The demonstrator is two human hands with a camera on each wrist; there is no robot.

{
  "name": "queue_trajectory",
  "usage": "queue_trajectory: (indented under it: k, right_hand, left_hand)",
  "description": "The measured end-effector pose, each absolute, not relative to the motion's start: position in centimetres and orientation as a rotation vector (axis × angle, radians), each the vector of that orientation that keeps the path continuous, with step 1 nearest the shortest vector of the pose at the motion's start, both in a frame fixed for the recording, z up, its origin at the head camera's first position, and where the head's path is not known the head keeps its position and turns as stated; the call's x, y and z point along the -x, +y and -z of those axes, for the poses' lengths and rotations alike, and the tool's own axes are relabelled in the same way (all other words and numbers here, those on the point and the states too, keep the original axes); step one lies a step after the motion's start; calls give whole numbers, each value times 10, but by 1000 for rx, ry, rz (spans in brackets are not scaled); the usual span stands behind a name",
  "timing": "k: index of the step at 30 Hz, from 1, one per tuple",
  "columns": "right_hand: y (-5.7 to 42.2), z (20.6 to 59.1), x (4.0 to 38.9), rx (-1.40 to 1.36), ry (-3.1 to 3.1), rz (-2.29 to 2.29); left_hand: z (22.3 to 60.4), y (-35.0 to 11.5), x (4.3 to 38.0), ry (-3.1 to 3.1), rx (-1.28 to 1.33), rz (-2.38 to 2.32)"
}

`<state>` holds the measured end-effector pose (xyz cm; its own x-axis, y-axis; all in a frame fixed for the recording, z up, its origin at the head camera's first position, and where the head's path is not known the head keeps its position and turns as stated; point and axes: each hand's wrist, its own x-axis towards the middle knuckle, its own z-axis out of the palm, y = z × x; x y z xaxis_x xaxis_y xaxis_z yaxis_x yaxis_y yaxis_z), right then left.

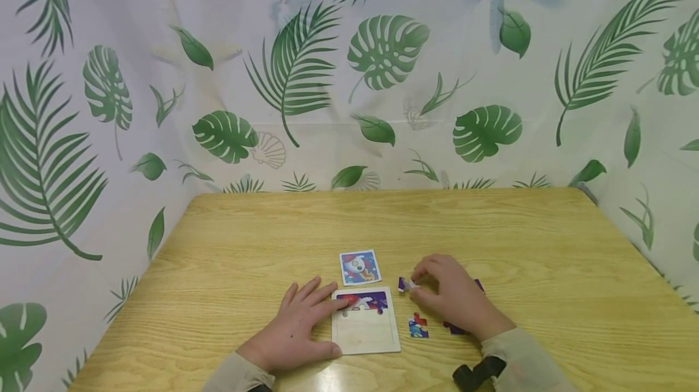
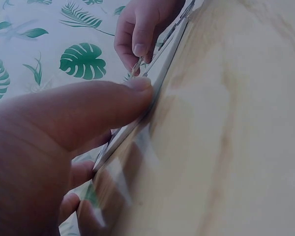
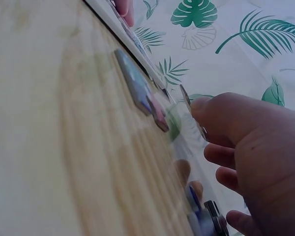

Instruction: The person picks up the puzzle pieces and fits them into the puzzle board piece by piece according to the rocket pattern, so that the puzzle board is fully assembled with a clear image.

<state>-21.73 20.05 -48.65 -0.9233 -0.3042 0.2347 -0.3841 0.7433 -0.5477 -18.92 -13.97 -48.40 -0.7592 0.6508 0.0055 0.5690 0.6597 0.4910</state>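
My right hand (image 1: 453,292) pinches a puzzle piece (image 1: 403,284) just off the right edge of the pale tray (image 1: 363,334), about midway between the desk's (image 1: 246,231) side edges, while my left hand (image 1: 303,325) spreads its fingers at the tray's left edge, one fingertip over the fitted pieces (image 1: 377,301). Picture card (image 1: 360,267) just beyond the tray, blue-and-red piece (image 1: 418,326) near its right edge, and there, purple pieces (image 1: 455,329) partly blocked by my right hand, leaf-print cloth (image 1: 327,155) rising behind the desk's far edge!
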Motion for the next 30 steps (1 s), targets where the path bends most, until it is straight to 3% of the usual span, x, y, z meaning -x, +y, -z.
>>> queue_trajectory:
  k: [30]
  right_hand:
    - [111,481,194,-939,-2749,-830]
  left_hand:
    - [482,-141,190,2673,-1005,-743]
